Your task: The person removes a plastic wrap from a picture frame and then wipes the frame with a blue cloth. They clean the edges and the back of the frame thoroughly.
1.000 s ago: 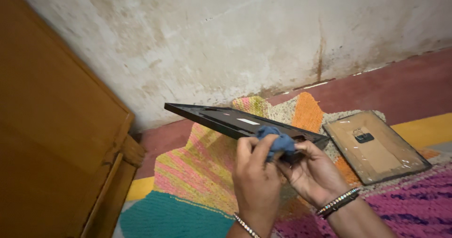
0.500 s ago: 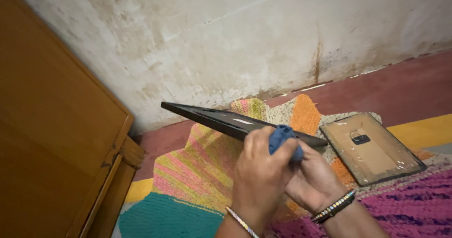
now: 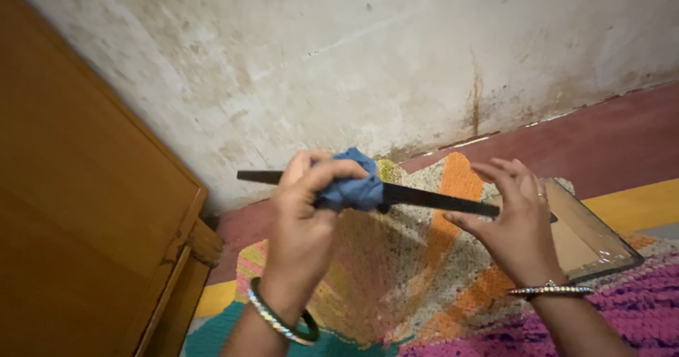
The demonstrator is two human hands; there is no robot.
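Left hand (image 3: pixel 300 219) clamps blue cloth (image 3: pixel 351 185) against top edge of black frame (image 3: pixel 431 200), fingers curled tight around cloth. Frame held edge-on, near level, in air above striped rug (image 3: pixel 396 272). Right hand (image 3: pixel 513 223) supports frame's right end, thumb under, fingers spread and half open above edge. Second frame (image 3: pixel 594 240) lies face-down on rug, just behind right hand. Wooden cabinet (image 3: pixel 85 215) at left; stained wall (image 3: pixel 368 60) behind.
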